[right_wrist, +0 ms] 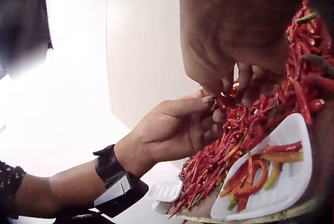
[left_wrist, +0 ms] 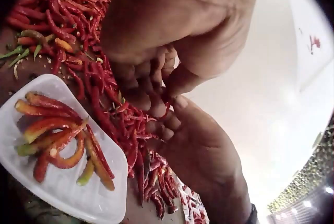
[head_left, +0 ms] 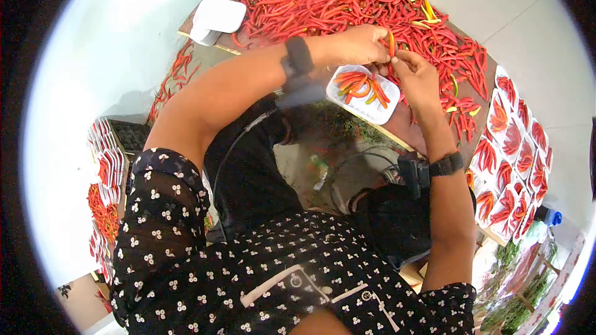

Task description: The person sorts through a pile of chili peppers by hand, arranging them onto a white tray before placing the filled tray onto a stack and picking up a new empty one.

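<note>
My left hand (head_left: 355,46) and right hand (head_left: 422,84) meet over the chili pile, pinching one orange-yellow chili (head_left: 392,42) between them at their fingertips. Below them, a white tray (head_left: 384,116) holds several curved red, orange and green-tipped chilies (head_left: 352,80). In the left wrist view, the left hand (left_wrist: 182,20) covers most of the held chili, and the tray (left_wrist: 107,201) lies beside the hands. The right wrist view shows the right hand (right_wrist: 235,25) with curled fingers near the left fingertips; the tray (right_wrist: 298,174) is below.
A large heap of red chilies (head_left: 310,0) covers the table. Stacked empty white trays (head_left: 221,15) stand at its left corner. Filled chili trays (head_left: 510,155) are laid out at right, with more (head_left: 108,161) at far left. The tabletop's edge (head_left: 397,138) runs beside the tray.
</note>
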Available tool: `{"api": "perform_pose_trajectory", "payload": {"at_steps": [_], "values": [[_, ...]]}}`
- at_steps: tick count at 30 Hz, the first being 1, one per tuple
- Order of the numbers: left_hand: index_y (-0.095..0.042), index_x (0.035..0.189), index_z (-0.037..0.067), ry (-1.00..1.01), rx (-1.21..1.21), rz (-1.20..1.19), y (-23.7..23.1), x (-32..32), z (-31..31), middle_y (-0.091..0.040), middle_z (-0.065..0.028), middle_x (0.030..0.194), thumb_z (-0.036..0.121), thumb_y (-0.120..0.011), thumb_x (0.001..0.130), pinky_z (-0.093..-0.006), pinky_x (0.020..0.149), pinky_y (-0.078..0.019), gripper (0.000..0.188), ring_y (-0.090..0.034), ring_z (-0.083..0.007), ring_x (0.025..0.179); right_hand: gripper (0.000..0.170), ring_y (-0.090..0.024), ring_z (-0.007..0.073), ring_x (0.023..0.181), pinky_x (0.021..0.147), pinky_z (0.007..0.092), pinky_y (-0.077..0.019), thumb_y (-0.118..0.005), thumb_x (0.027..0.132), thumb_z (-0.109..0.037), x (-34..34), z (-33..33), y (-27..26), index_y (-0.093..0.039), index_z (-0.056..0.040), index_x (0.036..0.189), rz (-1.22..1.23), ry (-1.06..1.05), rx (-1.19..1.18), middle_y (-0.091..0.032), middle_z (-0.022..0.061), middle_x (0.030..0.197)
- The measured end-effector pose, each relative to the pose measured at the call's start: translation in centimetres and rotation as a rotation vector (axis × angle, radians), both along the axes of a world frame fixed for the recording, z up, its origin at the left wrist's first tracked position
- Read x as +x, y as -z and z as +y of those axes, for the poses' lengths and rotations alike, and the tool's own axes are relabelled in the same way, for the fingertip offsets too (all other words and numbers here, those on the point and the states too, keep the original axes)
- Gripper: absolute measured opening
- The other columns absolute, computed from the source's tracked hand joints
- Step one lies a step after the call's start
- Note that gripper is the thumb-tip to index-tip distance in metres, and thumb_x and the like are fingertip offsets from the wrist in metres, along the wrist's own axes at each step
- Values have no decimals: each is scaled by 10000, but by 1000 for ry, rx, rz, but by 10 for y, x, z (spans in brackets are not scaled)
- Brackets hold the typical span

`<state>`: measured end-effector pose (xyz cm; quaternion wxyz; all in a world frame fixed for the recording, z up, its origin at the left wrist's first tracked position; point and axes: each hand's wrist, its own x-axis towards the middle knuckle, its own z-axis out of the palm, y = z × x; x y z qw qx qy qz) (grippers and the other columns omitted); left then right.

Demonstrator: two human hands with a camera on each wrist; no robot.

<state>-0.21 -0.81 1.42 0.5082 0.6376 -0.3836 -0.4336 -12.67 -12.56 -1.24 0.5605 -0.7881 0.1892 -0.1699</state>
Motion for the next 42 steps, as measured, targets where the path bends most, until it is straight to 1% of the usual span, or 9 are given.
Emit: {"api": "perform_pose_trajectory", "payload": {"at_steps": [8, 10, 13, 15, 22, 24, 31, 36, 42], "values": [[-487, 1047, -24, 45, -5, -134, 13, 6, 2, -623, -122, 817, 57, -548, 815, -285, 580, -511, 253, -636, -181, 695, 273, -652, 239, 772, 718, 337, -494, -623, 746, -233, -9, -4, 2, -653, -19, 912, 120, -19, -209, -665, 143, 808], [-511, 1047, -19, 13, 0, -91, 18, 14, 4, -627, -114, 804, 68, -556, 805, -294, 583, -506, 261, -634, -173, 693, 194, -605, 137, 644, 607, 274, -466, -621, 755, -169, -15, -2, -5, -641, -1, 850, 181, 0, -420, -639, 75, 692], [-581, 999, 20, 9, 25, -404, 25, 25, 6, -639, -104, 778, 72, -575, 742, -332, 609, -494, 263, -636, -197, 689, 219, -611, 189, 625, 607, 307, -469, -615, 723, -204, -19, -8, -6, -638, -13, 828, 224, 4, -550, -626, 100, 668], [-633, 924, 72, 107, 51, -931, 27, 26, 10, -645, -101, 778, 62, -569, 675, -374, 638, -482, 257, -634, -243, 731, 235, -622, 255, 696, 666, 357, -480, -596, 715, -227, -21, -11, -10, -646, -28, 830, 259, -11, -537, -639, 131, 730], [-656, 909, 101, 268, -69, -1098, 36, 23, -6, -647, -108, 817, 53, -566, 628, -411, 649, -473, 299, -621, -278, 796, 228, -631, 331, 751, 714, 418, -492, -559, 698, -223, -27, -14, -15, -650, -43, 805, 298, -45, -554, -644, 172, 765], [-662, 881, 85, 388, 206, -1258, 33, 19, -13, -640, -122, 808, 59, -570, 621, -413, 647, -470, 277, -615, -291, 783, 228, -629, 333, 747, 709, 419, -492, -555, 696, -224, -30, -14, -18, -650, -45, 802, 306, -59, -551, -642, 172, 762], [-663, 810, 71, 385, 226, -1148, 23, 15, -17, -617, -138, 802, 54, -594, 609, -432, 659, -462, 213, -598, -308, 796, 205, -613, 354, 695, 667, 443, -488, -542, 711, -228, -38, -9, -15, -655, -62, 749, 300, -168, -628, -626, 178, 723], [-634, 756, 64, -27, -127, -1182, 36, 24, -15, -590, -132, 749, 77, -601, 641, -426, 690, -456, 120, -576, -325, 795, 213, -616, 329, 684, 653, 414, -489, -550, 727, -236, -30, -7, 2, -653, -53, 764, 240, -251, -698, -628, 166, 718], [-634, 748, 67, 85, 97, -1112, 16, 24, -2, -606, -108, 740, 110, -620, 654, -401, 657, -466, 104, -599, -289, 750, 181, -619, 316, 693, 656, 398, -492, -552, 688, -161, -21, 6, -6, -652, -55, 796, 395, -206, -766, -627, 152, 707]]}}
